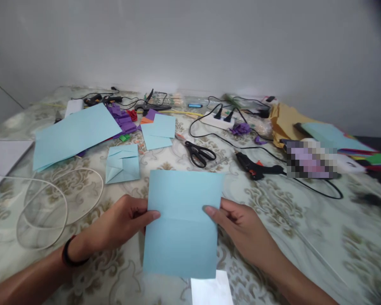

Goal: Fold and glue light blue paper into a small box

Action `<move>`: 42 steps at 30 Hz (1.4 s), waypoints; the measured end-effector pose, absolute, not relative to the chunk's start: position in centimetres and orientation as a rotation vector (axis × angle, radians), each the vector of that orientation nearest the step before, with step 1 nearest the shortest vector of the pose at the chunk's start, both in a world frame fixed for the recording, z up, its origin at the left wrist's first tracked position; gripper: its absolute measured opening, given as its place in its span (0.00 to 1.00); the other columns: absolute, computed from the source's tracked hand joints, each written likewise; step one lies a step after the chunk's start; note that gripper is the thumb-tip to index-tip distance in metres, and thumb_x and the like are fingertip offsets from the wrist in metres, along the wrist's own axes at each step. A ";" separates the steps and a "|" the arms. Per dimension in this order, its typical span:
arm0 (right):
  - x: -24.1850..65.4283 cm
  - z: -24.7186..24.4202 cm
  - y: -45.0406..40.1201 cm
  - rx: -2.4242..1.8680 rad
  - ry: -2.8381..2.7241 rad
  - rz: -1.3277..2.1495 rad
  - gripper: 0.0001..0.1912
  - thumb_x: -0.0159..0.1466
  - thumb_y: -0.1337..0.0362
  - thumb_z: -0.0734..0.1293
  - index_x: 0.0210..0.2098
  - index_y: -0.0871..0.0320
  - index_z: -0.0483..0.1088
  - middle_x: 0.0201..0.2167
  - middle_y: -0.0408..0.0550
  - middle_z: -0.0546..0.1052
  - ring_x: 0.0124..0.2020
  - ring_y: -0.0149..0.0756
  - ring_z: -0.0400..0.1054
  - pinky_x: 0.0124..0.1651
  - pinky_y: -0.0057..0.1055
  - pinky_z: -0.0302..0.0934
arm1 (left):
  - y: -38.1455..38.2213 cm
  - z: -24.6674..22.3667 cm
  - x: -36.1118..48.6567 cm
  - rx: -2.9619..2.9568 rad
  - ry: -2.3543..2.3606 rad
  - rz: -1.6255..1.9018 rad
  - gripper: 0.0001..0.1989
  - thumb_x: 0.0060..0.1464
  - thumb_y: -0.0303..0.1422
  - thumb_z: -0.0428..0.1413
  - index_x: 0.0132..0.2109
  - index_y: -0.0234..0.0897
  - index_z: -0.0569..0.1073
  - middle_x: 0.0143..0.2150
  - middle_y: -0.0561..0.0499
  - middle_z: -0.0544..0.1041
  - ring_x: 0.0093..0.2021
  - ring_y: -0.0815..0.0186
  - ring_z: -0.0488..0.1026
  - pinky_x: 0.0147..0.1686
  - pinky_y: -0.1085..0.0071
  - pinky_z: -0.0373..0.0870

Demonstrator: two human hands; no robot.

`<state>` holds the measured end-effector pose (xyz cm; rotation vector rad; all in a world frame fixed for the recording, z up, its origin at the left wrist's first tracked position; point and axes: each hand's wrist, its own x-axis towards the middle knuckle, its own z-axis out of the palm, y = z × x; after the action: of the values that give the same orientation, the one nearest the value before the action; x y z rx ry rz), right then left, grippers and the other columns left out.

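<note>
A light blue sheet of paper (182,245) with a faint crease across its middle is held up above the table. My left hand (127,222) pinches its left edge, thumb on the front and fingers behind. On the opposite edge my right hand (238,224) grips it the same way. Beyond the sheet, to the left, lies a folded blue paper piece (123,164). Two small blue paper squares (160,131) overlap farther back. Black-handled scissors (199,153) rest just past the sheet's top edge. Below it, a white piece of paper (211,290) is partly covered.
At the right are a black glue gun (257,166) with its cord and a blurred-out device (311,160). A white power strip (218,120) stands at the back. Large blue sheets (78,133) and a looped white cable (63,203) lie left. Purple paper pieces (123,120) sit behind.
</note>
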<state>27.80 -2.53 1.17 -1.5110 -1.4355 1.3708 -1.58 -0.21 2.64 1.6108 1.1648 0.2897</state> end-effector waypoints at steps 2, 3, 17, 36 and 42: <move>27.8 1.2 -2.5 -1.501 -1.426 1.351 0.30 0.65 0.35 0.69 0.25 0.56 0.68 0.21 0.40 0.63 0.23 0.30 0.55 0.24 0.27 0.50 | -0.2 2.8 -1.5 1.607 1.180 0.284 0.24 0.67 0.48 0.52 0.27 0.37 0.70 0.25 0.54 0.71 0.27 0.68 0.67 0.27 0.73 0.61; 27.7 1.2 -2.4 -1.491 -1.422 1.345 0.30 0.65 0.36 0.68 0.25 0.56 0.66 0.21 0.39 0.61 0.23 0.30 0.53 0.24 0.27 0.48 | -0.1 2.9 -1.5 1.607 1.182 0.283 0.24 0.67 0.48 0.52 0.27 0.37 0.70 0.25 0.54 0.72 0.26 0.68 0.66 0.27 0.73 0.61; 28.3 1.8 -1.7 -1.388 -1.396 1.309 0.30 0.69 0.40 0.67 0.23 0.54 0.53 0.23 0.36 0.49 0.25 0.29 0.42 0.26 0.30 0.39 | 0.1 3.0 -1.7 1.575 1.102 0.174 0.28 0.67 0.55 0.53 0.28 0.36 0.74 0.27 0.51 0.75 0.28 0.66 0.68 0.27 0.74 0.63; 28.4 1.7 -1.2 -1.267 -1.160 1.459 0.28 0.67 0.41 0.68 0.22 0.56 0.64 0.22 0.40 0.67 0.26 0.32 0.63 0.32 0.29 0.60 | 0.3 2.5 -2.1 1.403 1.017 0.073 0.25 0.66 0.52 0.56 0.32 0.36 0.79 0.28 0.55 0.77 0.31 0.66 0.71 0.32 0.76 0.68; 28.4 1.7 -1.0 -1.274 -1.170 1.495 0.26 0.65 0.40 0.71 0.26 0.57 0.73 0.25 0.43 0.75 0.28 0.33 0.71 0.35 0.30 0.68 | 1.0 2.5 -2.4 1.469 1.060 0.137 0.24 0.65 0.51 0.57 0.31 0.37 0.80 0.28 0.52 0.78 0.30 0.65 0.72 0.29 0.74 0.70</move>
<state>28.43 -1.03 1.72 -1.2735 -1.1700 1.4947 -2.42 1.01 2.49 1.4689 1.0603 0.1373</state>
